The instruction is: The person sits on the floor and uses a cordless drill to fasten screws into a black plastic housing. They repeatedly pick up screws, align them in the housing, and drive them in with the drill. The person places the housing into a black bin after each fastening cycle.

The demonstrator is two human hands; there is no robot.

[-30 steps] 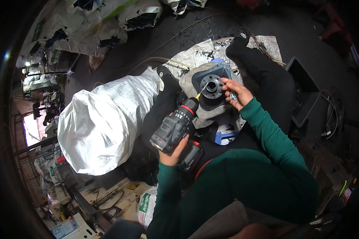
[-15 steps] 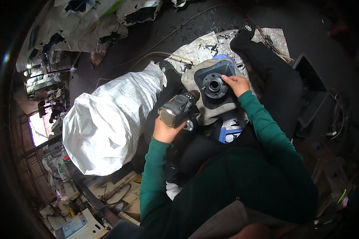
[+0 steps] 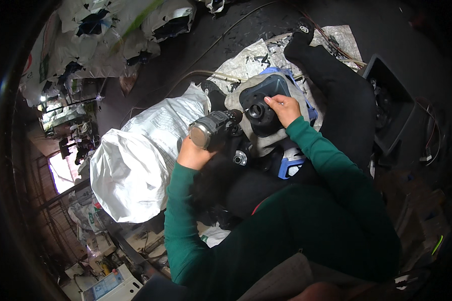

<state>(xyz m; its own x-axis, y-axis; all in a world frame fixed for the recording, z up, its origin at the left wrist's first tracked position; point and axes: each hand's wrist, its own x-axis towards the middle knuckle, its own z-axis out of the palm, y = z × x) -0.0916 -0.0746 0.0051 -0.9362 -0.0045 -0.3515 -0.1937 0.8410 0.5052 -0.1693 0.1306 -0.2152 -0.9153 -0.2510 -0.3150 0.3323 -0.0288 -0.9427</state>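
My left hand (image 3: pixel 195 154) is wrapped round the grip of a grey and black cordless drill (image 3: pixel 210 128). The drill's tip points right and reaches the left edge of a round black flanged part (image 3: pixel 256 112) with a hole through its middle. On the far side of that hole, the thumb and fingers of my right hand (image 3: pixel 285 108) pinch the part's rim. The flange sits over a larger black square piece with raised edges (image 3: pixel 273 85). Beneath it lies a beige cloth (image 3: pixel 297 94) between my legs. Whether the bit touches the flange I cannot tell.
A white woven sack (image 3: pixel 135 173) lies along my left leg. To my right stands a dark grey bin (image 3: pixel 394 108) with dark parts inside. A blue-edged object (image 3: pixel 288 168) and a small metal disc (image 3: pixel 240 158) lie near my lap. A hose (image 3: pixel 198 72) crosses the floor ahead.
The drill has shifted left, and the flanged part has moved left and tilted, with my right hand going along. The whole view has also turned slightly.
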